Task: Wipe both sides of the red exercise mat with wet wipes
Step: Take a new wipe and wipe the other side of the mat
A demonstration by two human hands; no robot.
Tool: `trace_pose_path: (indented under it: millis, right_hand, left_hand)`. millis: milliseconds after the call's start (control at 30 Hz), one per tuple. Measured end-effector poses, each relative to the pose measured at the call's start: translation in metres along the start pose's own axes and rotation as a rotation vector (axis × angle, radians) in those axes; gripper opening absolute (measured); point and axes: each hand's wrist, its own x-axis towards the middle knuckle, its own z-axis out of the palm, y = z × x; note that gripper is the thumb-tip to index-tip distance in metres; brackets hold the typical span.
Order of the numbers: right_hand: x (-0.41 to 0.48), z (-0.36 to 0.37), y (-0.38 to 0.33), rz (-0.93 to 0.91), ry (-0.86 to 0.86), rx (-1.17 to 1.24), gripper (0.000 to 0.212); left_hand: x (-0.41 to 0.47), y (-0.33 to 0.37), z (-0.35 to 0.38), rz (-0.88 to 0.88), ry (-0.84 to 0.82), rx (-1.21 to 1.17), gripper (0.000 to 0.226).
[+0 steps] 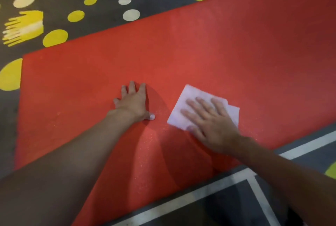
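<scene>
The red exercise mat [200, 52] is lying flat on the dark gym floor [109, 12], running diagonally from the near-left corner off past the top right. You've got 1 wet wipe [189, 102] spread out on it near the closer long edge, with your right hand [209, 118] flat on top, fingers straight, pressing rather than gripping. Your left hand [134, 102] is splayed open on the bare mat just beside it, holding nothing. Risk from here: the wipe can bunch or fold under your palm if you push fast, and the mat could creep if that left hand lifts. No brand or writing readable anywhere, just yellow and white dots [131, 14] and white lines [254, 185].
</scene>
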Motion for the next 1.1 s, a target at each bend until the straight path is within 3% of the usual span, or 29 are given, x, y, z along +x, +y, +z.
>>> trace_pose_path:
  millis: [67, 100, 133, 233, 267, 300, 400, 433, 467, 567, 633, 700, 767, 867, 933, 1033, 1100]
  right_hand:
    - [0.014, 0.0, 0.003, 0.328, 0.058, 0.027, 0.056]
    - [0.019, 0.002, -0.01, 0.408, 0.072, 0.029, 0.058]
    - [0.021, 0.004, -0.028, 0.389, 0.069, 0.036, 0.06]
    - [0.014, 0.002, -0.038, -0.07, -0.018, 0.029, 0.057]
    - [0.02, 0.0, -0.022, -0.141, -0.005, 0.007, 0.054]
    - [0.028, -0.001, -0.007, -0.109, 0.015, -0.011, 0.054]
    - [0.051, 0.001, 0.004, 0.358, 0.065, 0.059, 0.058]
    - [0.054, 0.003, -0.012, 0.408, 0.063, 0.055, 0.06]
    - [0.054, 0.005, -0.029, 0.341, 0.052, 0.056, 0.06]
    - [0.047, 0.001, -0.028, -0.125, -0.034, 0.052, 0.054]
    - [0.065, -0.001, 0.005, -0.09, 0.014, 0.022, 0.053]
    - [0.081, -0.002, 0.019, 0.225, 0.045, 0.057, 0.057]
    - [0.088, 0.002, -0.007, 0.355, 0.057, 0.064, 0.061]
    - [0.078, 0.0, -0.029, -0.055, -0.007, 0.069, 0.058]
    - [0.091, -0.003, 0.003, -0.143, 0.005, 0.047, 0.055]
    - [0.117, -0.002, 0.027, 0.305, 0.065, 0.074, 0.059]
    - [0.121, 0.001, -0.002, 0.354, 0.053, 0.081, 0.062]
  left_hand:
    - [0.001, 0.002, -0.001, -0.001, 0.012, 0.027, 0.121]
    - [0.001, 0.004, -0.002, -0.003, 0.018, 0.032, 0.119]
    - [0.001, 0.005, -0.004, -0.006, 0.022, 0.034, 0.117]
    - [0.003, 0.004, -0.01, -0.006, 0.004, 0.039, 0.116]
    - [0.003, 0.003, -0.011, -0.004, -0.001, 0.046, 0.116]
    - [0.003, 0.002, -0.012, 0.0, 0.0, 0.056, 0.115]
    - [0.007, 0.001, -0.016, -0.001, 0.02, 0.037, 0.103]
    - [0.008, 0.0, -0.019, -0.005, 0.028, 0.018, 0.096]
    - [0.011, 0.0, -0.023, -0.009, 0.036, -0.002, 0.09]
    - [0.019, -0.001, -0.03, -0.011, 0.051, -0.018, 0.083]
    - [0.024, -0.002, -0.027, -0.039, 0.065, -0.01, 0.096]
    - [0.03, -0.003, -0.023, -0.07, 0.049, -0.024, 0.118]
    - [0.037, -0.004, -0.026, -0.082, 0.004, -0.029, 0.131]
    - [0.042, -0.008, -0.038, -0.07, -0.006, 0.008, 0.127]
    - [0.044, -0.012, -0.044, -0.069, 0.017, -0.015, 0.115]
    - [0.05, -0.015, -0.047, -0.061, 0.09, -0.044, 0.097]
    - [0.053, -0.015, -0.047, -0.072, 0.115, -0.022, 0.098]
